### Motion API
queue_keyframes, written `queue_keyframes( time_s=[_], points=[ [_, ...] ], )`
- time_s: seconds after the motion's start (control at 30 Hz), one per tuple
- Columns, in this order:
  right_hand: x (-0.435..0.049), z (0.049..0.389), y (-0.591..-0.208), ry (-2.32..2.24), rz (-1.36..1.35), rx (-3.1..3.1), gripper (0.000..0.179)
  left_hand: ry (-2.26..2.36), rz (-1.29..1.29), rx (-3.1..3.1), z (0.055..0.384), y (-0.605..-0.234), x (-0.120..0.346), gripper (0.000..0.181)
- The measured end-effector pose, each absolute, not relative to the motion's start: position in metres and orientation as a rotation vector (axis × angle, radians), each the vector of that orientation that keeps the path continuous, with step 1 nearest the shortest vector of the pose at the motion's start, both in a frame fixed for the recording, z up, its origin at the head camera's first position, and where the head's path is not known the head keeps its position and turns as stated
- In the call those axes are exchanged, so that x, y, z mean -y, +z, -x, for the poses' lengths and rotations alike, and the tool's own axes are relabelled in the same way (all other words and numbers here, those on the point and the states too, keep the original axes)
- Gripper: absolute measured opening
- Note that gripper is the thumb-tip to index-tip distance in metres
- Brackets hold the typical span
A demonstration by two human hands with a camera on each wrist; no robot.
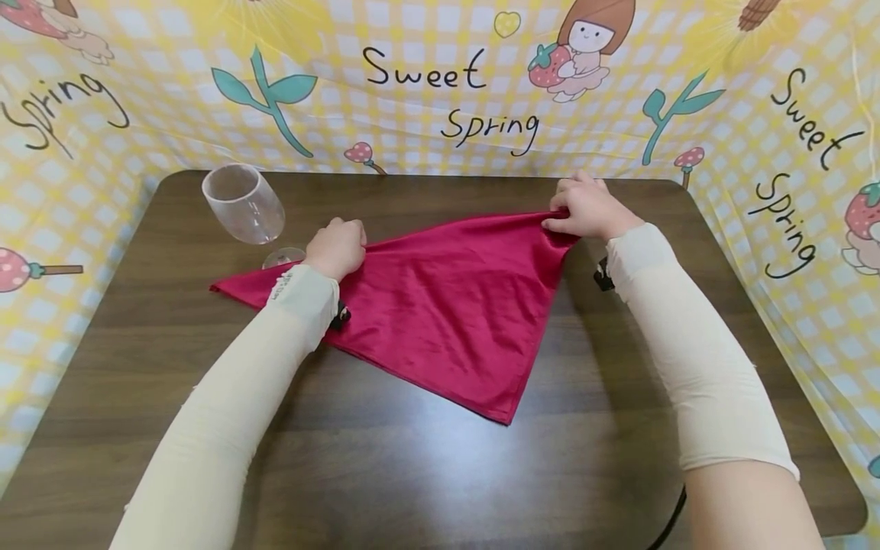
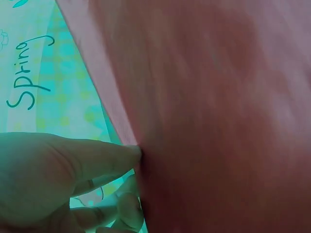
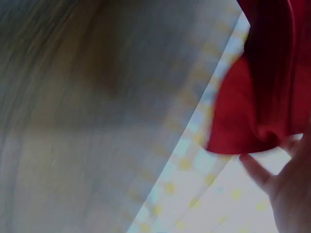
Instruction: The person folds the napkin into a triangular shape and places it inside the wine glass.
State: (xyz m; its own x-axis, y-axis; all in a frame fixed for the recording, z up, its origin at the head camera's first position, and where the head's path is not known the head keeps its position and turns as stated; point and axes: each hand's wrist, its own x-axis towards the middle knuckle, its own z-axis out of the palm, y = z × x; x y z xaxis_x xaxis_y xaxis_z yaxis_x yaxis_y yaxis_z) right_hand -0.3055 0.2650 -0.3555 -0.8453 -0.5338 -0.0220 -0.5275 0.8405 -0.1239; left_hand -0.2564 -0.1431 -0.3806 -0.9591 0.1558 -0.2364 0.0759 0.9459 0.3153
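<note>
A shiny crimson cloth (image 1: 447, 313) is held up by its far edge, its front corner hanging toward me. My left hand (image 1: 337, 248) pinches that edge left of the middle; in the left wrist view the thumb (image 2: 112, 155) presses at the edge of the cloth (image 2: 218, 107). At the upper right corner, my right hand (image 1: 587, 206) pinches the cloth between thumb and fingers. The right wrist view has the cloth (image 3: 262, 97) drooping in folds from that hand (image 3: 291, 189). Past my left hand, a pointed corner of cloth trails left, overlapping the foot of a wine glass (image 1: 244, 206).
The wine glass stands at the back left of the dark wooden table (image 1: 385, 489), close to my left hand. Behind and at the sides hangs a yellow checked curtain (image 1: 412, 145) printed with "Sweet Spring". A black cable (image 1: 670, 519) runs beside my right arm.
</note>
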Motion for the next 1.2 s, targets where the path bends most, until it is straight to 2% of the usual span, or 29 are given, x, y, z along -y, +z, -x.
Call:
queue_keyframes(
  time_s=[0.23, 0.5, 0.73, 0.9, 1.13, 1.2],
  points=[
    [-0.295, 0.299, -0.358, -0.328, 0.622, -2.91, 0.041, 0.345, -0.195, -2.744, 0.251, -0.37, 0.148, 0.01],
    [-0.314, 0.29, -0.351, -0.304, 0.566, -2.874, 0.031, 0.156, -0.187, -2.659, 0.244, -0.359, 0.148, 0.031],
    [-0.325, 0.285, -0.34, -0.316, 0.607, -2.894, 0.033, 0.143, -0.134, -2.719, 0.246, -0.358, 0.148, 0.023],
    [-0.335, 0.284, -0.335, -0.237, 0.571, -2.918, 0.043, 0.188, -0.148, -2.842, 0.25, -0.357, 0.146, 0.025],
    [-0.354, 0.282, -0.336, -0.295, 0.501, -2.873, 0.029, 0.331, -0.125, -2.994, 0.265, -0.357, 0.146, 0.031],
    [-0.359, 0.28, -0.337, -0.341, 0.473, -2.86, 0.029, 0.363, -0.128, -3.019, 0.268, -0.357, 0.147, 0.031]
  ],
)
